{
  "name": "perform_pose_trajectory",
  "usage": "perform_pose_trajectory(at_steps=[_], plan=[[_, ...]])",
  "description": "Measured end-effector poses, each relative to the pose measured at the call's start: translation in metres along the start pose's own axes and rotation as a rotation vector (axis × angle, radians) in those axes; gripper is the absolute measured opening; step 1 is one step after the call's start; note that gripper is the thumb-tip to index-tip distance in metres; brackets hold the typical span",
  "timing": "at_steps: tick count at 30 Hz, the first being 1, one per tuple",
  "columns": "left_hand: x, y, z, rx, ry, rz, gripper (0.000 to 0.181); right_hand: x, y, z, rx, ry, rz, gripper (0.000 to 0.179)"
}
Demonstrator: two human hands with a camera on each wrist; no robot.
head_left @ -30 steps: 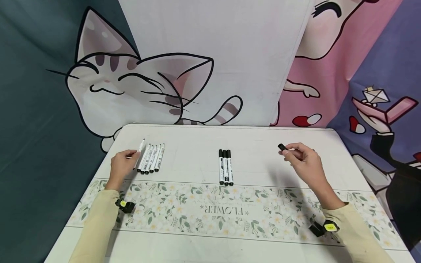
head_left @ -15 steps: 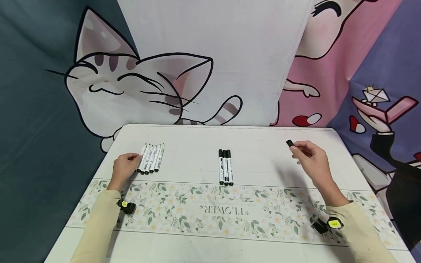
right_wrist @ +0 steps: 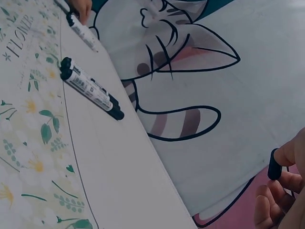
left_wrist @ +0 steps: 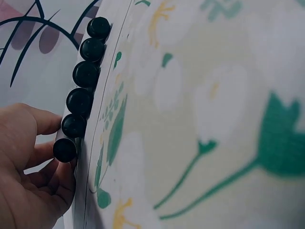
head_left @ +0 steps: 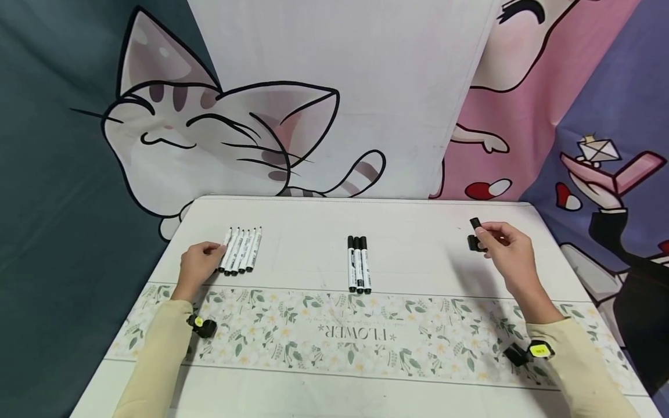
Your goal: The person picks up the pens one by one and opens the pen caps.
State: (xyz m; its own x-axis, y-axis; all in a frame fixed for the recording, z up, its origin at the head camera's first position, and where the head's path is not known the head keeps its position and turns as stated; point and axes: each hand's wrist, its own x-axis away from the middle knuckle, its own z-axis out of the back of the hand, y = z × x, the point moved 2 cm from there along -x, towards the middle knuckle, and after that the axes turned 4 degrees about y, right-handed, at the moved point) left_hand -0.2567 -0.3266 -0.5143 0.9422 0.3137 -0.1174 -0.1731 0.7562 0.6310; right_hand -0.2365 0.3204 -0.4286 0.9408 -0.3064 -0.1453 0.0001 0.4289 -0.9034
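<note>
On the left of the table, several uncapped white markers [head_left: 243, 249] lie side by side, tips facing away. My left hand [head_left: 198, 266] holds the outermost marker [left_wrist: 65, 150] of that row between thumb and fingers, against its neighbour. To the right, my right hand [head_left: 511, 252] pinches a black marker cap [head_left: 474, 223] between thumb and fingertips, above the table. Close by the fingers are more black caps [head_left: 473, 242], partly hidden by the hand. Three capped black-and-white markers [head_left: 359, 265] lie together in the middle.
The white table [head_left: 308, 232] carries a flower-print band [head_left: 292, 331] across its front. Behind its far edge hangs a cloth backdrop [head_left: 407, 104] with a cartoon cat. A small wrist camera [head_left: 206, 328] sits on each sleeve.
My right hand has moved right and slightly away with the cap, uncovering other caps beside it. My left hand has brought its marker in against the row and stays there.
</note>
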Motion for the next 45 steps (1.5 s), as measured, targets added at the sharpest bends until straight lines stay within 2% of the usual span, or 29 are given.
perform_pose_trajectory(at_steps=[8,13,16,23,31,39,45], plan=[[0.001,0.002,0.003,0.029,-0.001,0.028,0.048,-0.008,0.004,0.012,-0.016,0.043,-0.044,0.020],[0.007,0.003,0.002,0.062,0.037,0.060,0.050,-0.015,0.008,0.018,-0.045,0.053,-0.075,0.013],[0.010,0.006,0.001,0.078,0.068,0.055,0.049,-0.019,0.011,0.022,-0.052,0.056,-0.090,0.011],[0.014,0.017,0.001,0.094,0.135,-0.018,0.045,-0.029,0.023,0.031,-0.016,0.088,-0.112,0.008],[0.027,0.039,0.000,0.110,0.129,-0.126,0.043,-0.037,0.045,0.038,0.013,0.095,-0.197,0.011],[0.041,0.062,-0.003,0.165,0.107,-0.226,0.042,-0.043,0.058,0.043,0.171,0.111,-0.241,0.042],[0.053,0.078,-0.009,0.220,0.071,-0.265,0.038,-0.048,0.072,0.044,0.226,0.094,-0.288,0.053]])
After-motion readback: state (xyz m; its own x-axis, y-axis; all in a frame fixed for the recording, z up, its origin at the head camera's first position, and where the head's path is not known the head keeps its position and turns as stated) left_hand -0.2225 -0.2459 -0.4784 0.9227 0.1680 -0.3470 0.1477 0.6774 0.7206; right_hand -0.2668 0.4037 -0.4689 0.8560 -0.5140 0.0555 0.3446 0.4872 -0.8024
